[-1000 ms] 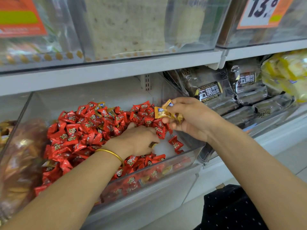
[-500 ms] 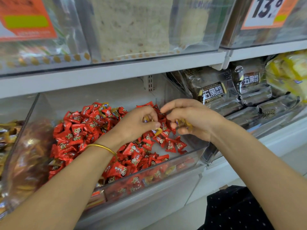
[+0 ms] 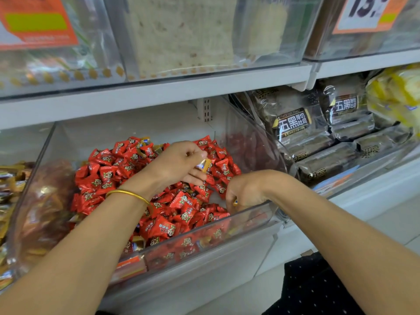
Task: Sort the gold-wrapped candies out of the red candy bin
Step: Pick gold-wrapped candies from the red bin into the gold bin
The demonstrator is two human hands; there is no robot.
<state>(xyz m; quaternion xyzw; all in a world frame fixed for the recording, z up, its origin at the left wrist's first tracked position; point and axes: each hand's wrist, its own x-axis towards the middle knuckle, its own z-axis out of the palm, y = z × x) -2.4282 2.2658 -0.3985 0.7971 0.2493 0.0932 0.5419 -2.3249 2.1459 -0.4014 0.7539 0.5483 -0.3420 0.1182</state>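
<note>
Clear bin (image 3: pixel 254 142), lower shelf: loaded with red candies (image 3: pixel 109 169), heaped toward the left and back. A pale patch of bin floor shows near the front right corner. Stray gold pieces (image 3: pixel 145 140) lie among the red at the back edge. Others low against the front wall are blurred through the plastic.

To the left, gold-wrapped sweets (image 3: pixel 10 178), cut off by the frame edge. To the right, dark toast packs (image 3: pixel 295 126).

Left hand (image 3: pixel 177 164), gold bangle (image 3: pixel 127 194) at the wrist, is above the heap and pinches a gold-wrapped candy (image 3: pixel 205 164) between thumb and fingertips. Right hand (image 3: pixel 245 192) sits low in the front right corner, fingers curled down round a second gold piece (image 3: pixel 235 202), mostly hidden; how many it holds cannot be told.
</note>
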